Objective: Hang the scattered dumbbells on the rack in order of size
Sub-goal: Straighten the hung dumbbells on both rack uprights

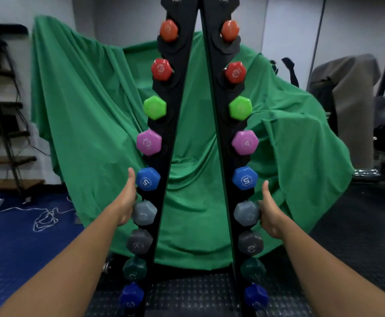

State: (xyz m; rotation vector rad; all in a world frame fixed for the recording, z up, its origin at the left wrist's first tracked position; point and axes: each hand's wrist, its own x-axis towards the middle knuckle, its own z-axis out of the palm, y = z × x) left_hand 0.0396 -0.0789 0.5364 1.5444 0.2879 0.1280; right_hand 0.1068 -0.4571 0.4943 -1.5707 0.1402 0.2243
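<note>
I cannot see the fingers of my left hand: they go behind the rack beside the blue dumbbell, only thumb and palm showing. My right hand likewise hides its fingers behind the light grey dumbbell. Whether either hand grips anything, I cannot tell. The rack's top is cut off by the upper edge, its foot by the lower. The dark blue dumbbell at bottom left is blurred, its number unreadable. Numbers on the orange dumbbell are too faint.
</note>
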